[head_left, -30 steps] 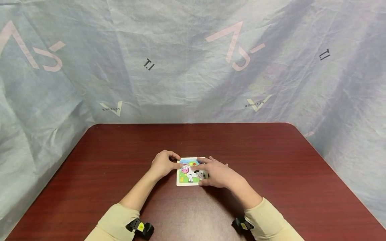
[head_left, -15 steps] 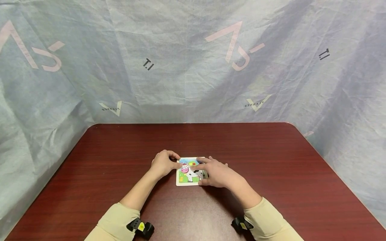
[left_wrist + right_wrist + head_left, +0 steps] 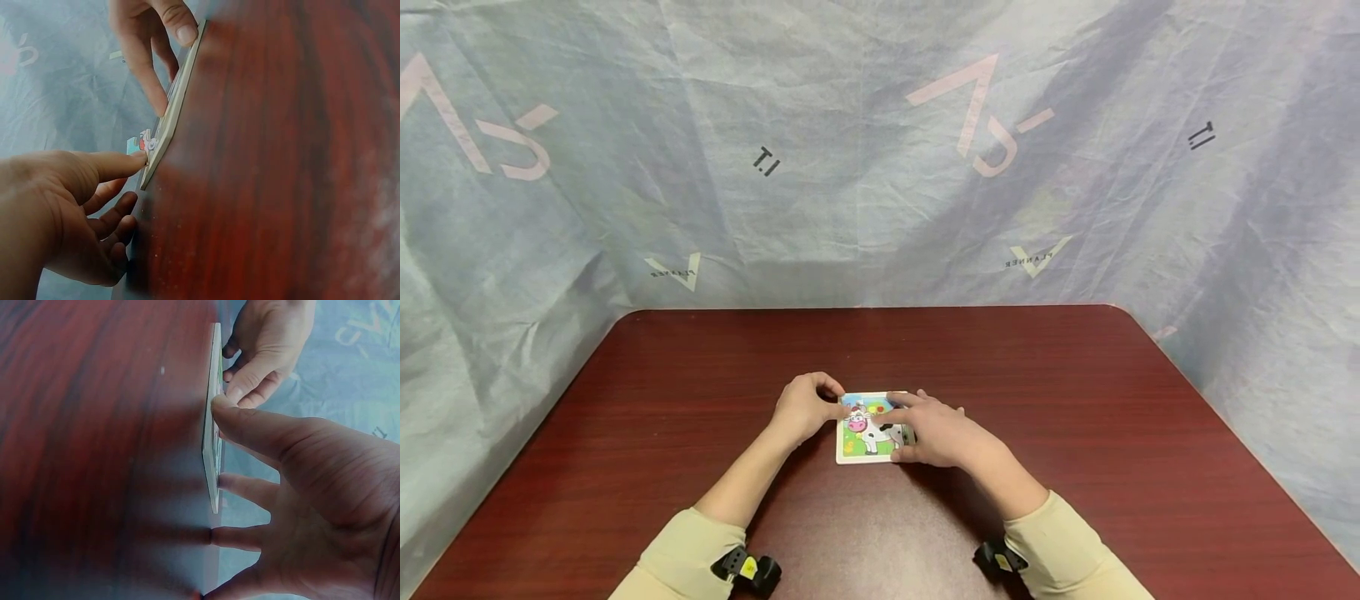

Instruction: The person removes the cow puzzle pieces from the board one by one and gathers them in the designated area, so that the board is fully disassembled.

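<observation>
A square cow picture puzzle [image 3: 857, 448] in a pale wooden tray lies flat on the table in the head view. At its upper left, my left hand [image 3: 802, 408] pinches a puzzle piece between thumb and fingers. The left wrist view shows this light-blue puzzle piece [image 3: 132, 145], with part of the cow on it, tilted up above the tray [image 3: 178, 103]. My right hand [image 3: 942, 431] rests spread over the tray's right side. Its thumb touches the near edge and other fingers lie on the picture and far edge, covering much of the right part.
The dark red wooden table [image 3: 700, 350] extends around the puzzle on every side. A grey printed cloth [image 3: 850, 208] hangs behind it and along both sides. Black wrist cameras [image 3: 765, 575] are strapped over both sleeves.
The puzzle piece at my left hand has tipped up slightly against the picture. My right hand keeps its place on the tray. The whole head view has shifted a little.
</observation>
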The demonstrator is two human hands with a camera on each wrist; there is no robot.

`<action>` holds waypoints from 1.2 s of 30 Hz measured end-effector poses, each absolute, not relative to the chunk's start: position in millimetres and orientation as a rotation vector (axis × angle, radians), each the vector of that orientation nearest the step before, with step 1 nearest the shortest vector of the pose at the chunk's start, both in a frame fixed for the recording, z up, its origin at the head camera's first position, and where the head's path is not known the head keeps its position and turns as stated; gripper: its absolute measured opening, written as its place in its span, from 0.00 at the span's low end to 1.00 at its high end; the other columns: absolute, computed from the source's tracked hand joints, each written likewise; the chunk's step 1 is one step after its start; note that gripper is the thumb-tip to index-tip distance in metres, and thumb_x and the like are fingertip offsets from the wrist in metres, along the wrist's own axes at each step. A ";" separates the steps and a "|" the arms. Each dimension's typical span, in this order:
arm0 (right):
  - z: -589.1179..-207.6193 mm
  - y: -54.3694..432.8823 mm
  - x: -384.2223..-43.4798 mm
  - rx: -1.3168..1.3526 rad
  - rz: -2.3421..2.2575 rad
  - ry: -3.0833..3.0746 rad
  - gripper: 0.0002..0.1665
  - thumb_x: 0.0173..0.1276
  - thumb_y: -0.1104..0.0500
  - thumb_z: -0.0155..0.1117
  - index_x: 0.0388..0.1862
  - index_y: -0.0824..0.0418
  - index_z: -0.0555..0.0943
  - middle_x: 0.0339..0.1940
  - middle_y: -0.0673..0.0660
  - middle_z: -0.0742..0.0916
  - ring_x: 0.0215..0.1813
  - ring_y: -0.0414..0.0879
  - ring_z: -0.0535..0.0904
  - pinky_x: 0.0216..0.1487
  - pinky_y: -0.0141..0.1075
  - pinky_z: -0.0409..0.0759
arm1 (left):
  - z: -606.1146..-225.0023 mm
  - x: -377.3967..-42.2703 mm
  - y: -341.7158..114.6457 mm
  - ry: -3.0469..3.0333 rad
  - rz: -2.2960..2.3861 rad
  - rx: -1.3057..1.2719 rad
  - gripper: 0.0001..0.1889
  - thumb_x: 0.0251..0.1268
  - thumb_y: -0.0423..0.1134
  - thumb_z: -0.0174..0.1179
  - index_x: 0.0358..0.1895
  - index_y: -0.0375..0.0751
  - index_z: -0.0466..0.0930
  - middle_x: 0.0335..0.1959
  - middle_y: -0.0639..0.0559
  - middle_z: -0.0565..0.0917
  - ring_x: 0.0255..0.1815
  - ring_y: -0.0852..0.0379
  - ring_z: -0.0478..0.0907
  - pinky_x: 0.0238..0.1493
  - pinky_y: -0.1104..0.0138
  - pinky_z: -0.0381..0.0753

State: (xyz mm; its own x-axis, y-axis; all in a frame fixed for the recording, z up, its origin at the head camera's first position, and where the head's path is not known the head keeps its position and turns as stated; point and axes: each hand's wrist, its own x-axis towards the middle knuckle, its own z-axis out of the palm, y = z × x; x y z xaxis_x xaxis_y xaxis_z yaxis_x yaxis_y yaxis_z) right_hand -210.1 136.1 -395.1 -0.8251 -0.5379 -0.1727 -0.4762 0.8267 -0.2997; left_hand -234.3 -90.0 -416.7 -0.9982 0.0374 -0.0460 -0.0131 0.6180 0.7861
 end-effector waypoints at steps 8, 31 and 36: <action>-395.5 135.8 -210.8 -0.781 -0.347 2.761 0.31 0.65 0.48 0.75 0.68 0.41 0.79 0.78 0.54 0.67 0.76 0.70 0.58 0.50 0.81 0.63 | -417.8 -233.1 -90.1 2.762 1.430 0.016 0.09 0.54 0.33 0.76 0.36 0.41 0.85 0.38 0.49 0.82 0.41 0.50 0.76 0.41 0.61 0.75; -394.6 136.6 -210.5 -0.789 -0.355 2.759 0.32 0.65 0.49 0.75 0.68 0.42 0.79 0.78 0.54 0.67 0.76 0.71 0.59 0.49 0.81 0.64 | -419.8 -232.9 -92.2 2.611 1.639 -0.019 0.04 0.61 0.31 0.71 0.36 0.38 0.86 0.28 0.50 0.85 0.33 0.53 0.79 0.33 0.65 0.74; -394.0 136.6 -210.1 -0.782 -0.347 2.758 0.32 0.65 0.49 0.75 0.68 0.42 0.79 0.79 0.54 0.67 0.76 0.71 0.58 0.50 0.80 0.64 | -419.2 -233.9 -93.2 2.581 1.683 -0.054 0.04 0.61 0.30 0.71 0.36 0.37 0.85 0.28 0.50 0.85 0.33 0.54 0.79 0.34 0.66 0.75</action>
State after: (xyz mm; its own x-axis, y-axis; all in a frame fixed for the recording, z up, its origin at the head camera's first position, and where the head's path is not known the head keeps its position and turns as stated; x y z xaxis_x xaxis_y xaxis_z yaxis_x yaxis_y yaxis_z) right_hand -210.1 136.6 -394.0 -0.8236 -0.5391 -0.1763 -0.4787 0.8274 -0.2938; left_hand -233.9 -93.2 -419.2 -0.9976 0.0030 -0.0691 -0.0620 0.4033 0.9130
